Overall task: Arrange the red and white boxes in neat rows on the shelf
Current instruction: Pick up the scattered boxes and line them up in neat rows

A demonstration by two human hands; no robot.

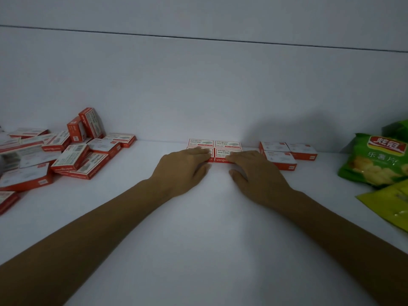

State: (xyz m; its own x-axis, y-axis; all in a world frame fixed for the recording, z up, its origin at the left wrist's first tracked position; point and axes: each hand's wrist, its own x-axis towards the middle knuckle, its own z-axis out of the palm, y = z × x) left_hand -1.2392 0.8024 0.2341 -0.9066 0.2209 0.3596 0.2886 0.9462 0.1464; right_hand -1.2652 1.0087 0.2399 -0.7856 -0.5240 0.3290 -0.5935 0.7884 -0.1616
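Several red and white boxes [227, 144] lie flat in a tight two-by-two block against the back wall at the middle of the white shelf [198, 217]. My left hand [183, 167] rests with straight fingers on the front left box of the block. My right hand [256, 173] lies with straight fingers on the front right box [221, 152], its thumb on the shelf. Three more boxes [280, 154] sit in a small group just to the right of the block. A loose pile of boxes [72, 157] covers the left of the shelf, some tilted or standing on edge.
A green snack bag [375, 160] lies at the right edge, with a yellow-green bag [388, 206] in front of it and another green bag behind. The shelf's back wall stands right behind the block.
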